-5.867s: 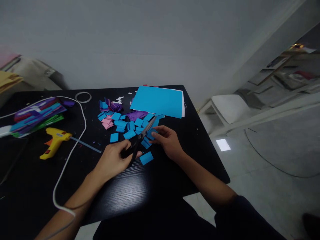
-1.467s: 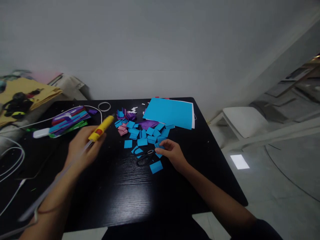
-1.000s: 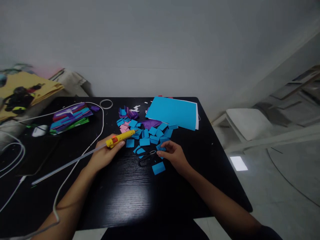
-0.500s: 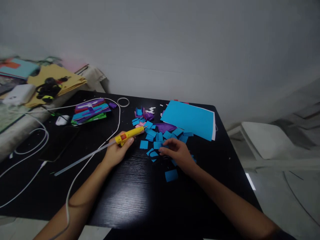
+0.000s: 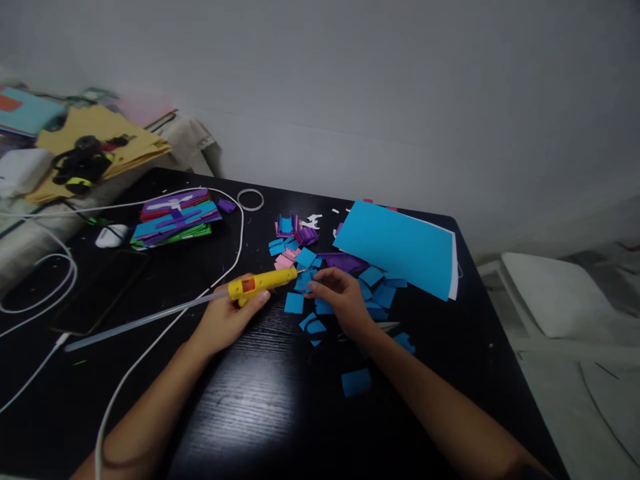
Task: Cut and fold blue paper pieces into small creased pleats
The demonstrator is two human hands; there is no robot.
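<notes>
My left hand (image 5: 227, 317) is wrapped round a yellow hot glue gun (image 5: 263, 282), its nozzle pointing right. From the gun's back end a long, clear glue stick (image 5: 145, 321) sticks out to the left. My right hand (image 5: 345, 300) is closed in a pinch on a small blue paper piece (image 5: 305, 283), right by the nozzle tip. Whether the tip touches it, I cannot tell. More blue pieces (image 5: 294, 303) lie loose under and around my right hand. Scissors (image 5: 387, 326) are partly hidden beneath the right wrist.
A large blue sheet (image 5: 400, 243) lies at the back right, over white paper. Folded purple and pink pieces (image 5: 306, 233) sit behind the gun. At left are a colourful stack (image 5: 177, 217), a phone (image 5: 103, 293) and a white cable (image 5: 167, 332) crossing my left arm.
My right hand has lifted a blue piece from the pile and brought it up and left to the nozzle. The left hand still grips the glue gun. The view has shifted slightly.
</notes>
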